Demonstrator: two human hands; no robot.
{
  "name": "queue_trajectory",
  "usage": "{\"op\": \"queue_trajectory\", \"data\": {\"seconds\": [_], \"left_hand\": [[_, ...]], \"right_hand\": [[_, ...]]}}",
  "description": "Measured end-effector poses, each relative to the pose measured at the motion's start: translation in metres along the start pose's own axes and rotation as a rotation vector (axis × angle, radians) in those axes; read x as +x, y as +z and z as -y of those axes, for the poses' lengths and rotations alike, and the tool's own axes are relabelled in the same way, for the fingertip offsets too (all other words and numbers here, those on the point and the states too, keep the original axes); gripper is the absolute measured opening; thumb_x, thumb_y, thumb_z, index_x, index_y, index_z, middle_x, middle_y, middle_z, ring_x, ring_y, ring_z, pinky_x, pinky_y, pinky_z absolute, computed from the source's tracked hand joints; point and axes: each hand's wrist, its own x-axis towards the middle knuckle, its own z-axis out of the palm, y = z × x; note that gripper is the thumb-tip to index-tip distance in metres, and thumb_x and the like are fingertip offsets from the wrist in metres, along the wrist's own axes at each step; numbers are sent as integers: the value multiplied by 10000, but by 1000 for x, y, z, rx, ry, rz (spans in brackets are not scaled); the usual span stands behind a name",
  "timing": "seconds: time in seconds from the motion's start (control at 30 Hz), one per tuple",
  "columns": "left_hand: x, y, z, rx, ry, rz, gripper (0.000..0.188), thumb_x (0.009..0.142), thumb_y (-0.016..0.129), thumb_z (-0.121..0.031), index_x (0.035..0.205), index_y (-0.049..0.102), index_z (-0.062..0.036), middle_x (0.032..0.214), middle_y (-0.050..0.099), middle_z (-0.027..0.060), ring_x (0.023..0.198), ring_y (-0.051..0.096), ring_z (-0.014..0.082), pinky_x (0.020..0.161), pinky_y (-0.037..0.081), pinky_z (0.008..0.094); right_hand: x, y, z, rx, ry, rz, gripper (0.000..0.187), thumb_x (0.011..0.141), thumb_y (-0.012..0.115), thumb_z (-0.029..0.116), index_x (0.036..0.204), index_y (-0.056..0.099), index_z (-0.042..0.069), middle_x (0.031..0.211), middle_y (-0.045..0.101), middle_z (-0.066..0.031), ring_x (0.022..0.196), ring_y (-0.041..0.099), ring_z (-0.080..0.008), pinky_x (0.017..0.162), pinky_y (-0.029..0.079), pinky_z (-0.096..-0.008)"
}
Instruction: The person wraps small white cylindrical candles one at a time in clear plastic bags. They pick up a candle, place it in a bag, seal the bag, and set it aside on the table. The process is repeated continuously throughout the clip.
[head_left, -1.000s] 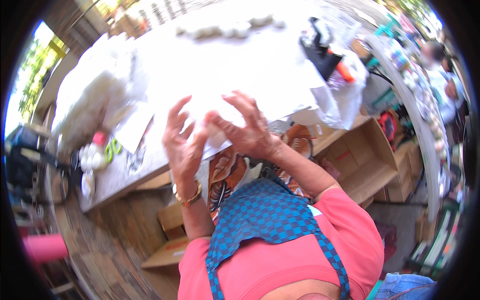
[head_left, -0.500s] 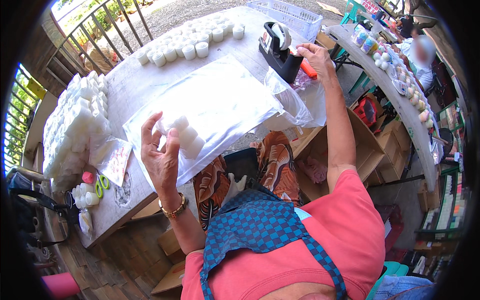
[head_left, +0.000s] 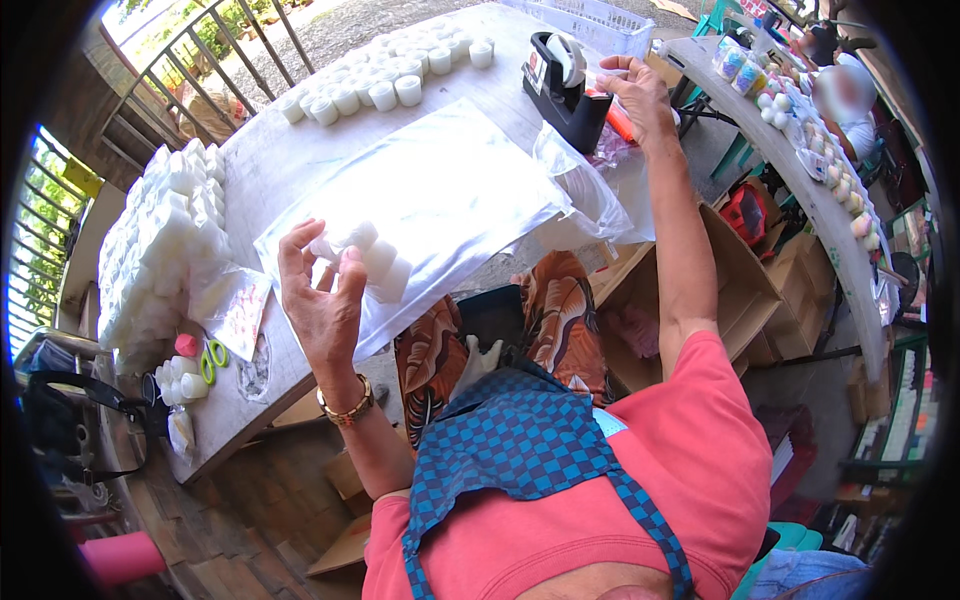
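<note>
My left hand (head_left: pixel 325 295) is closed around a small bundle of white cups (head_left: pixel 378 262), fingers and thumb curved about its left end, above the near part of a white cloth or plastic sheet (head_left: pixel 440 190). Beyond the sheet's right corner stands a black tape dispenser (head_left: pixel 565 105) carrying a roll of tape (head_left: pixel 568 60). My right hand (head_left: pixel 640 105) is raised just right of the roll, thumb and fingertips pinched together. Whatever lies between those fingertips is too small to make out. Several loose white cups (head_left: pixel 380 80) stand in rows at the table's far side.
A tall heap of bagged white cups (head_left: pixel 165 250) fills the table's left side, with green-handled scissors (head_left: pixel 213 360) in front. Clear plastic bags (head_left: pixel 580 185) hang over the right edge above an open cardboard box (head_left: pixel 690 290). A pale blue crate (head_left: pixel 590 25) stands behind.
My right hand has risen slightly beside the tape roll, its fingertips now higher. The left hand keeps its hold on the cups. The whole view has shifted a little.
</note>
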Motion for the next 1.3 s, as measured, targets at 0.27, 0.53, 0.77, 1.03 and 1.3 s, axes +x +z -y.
{"op": "queue_trajectory", "data": {"seconds": [0.27, 0.53, 0.77, 1.03, 1.3], "left_hand": [[2, -9, 5, -75, 79, -1, 378, 816, 620, -50, 1182, 525, -36, 1310, 492, 140, 1200, 517, 266, 946, 485, 380], [8, -17, 4, -92, 61, 9, 366, 806, 569, -36, 1167, 518, -13, 1309, 503, 168, 1178, 520, 257, 997, 434, 371], [0, -21, 5, -90, 89, -39, 398, 791, 622, -83, 1173, 523, -36, 1256, 509, 134, 1177, 495, 246, 971, 466, 389], [-4, -16, 8, -31, 78, -60, 449, 758, 645, -81, 1184, 504, -66, 1261, 502, 129, 1222, 488, 243, 1022, 470, 445], [-11, -11, 3, -4, 94, -97, 475, 734, 655, -72, 1182, 499, -88, 1290, 489, 137, 1274, 453, 285, 1063, 396, 527]], "right_hand": [[-57, -24, -6, 185, 87, 54, 332, 816, 696, 49, 1139, 651, -11, 851, 690, -59, 791, 635, -100, 765, 487, -215], [-61, 1, -42, -88, -35, -125, 449, 845, 696, 47, 1286, 627, 92, 762, 669, -9, 752, 611, -76, 745, 489, -248], [-52, -10, -34, -467, -215, -49, 330, 883, 649, 102, 1212, 672, 78, 1121, 699, -152, 963, 667, -248, 889, 488, -334], [-46, -35, -41, -761, -118, 31, 380, 897, 588, 58, 1273, 631, 91, 949, 698, -116, 863, 648, -196, 809, 494, -345], [-121, 49, 39, -263, -160, 244, 278, 886, 589, 60, 1159, 640, 65, 985, 669, -89, 952, 631, -168, 868, 469, -319]]}}
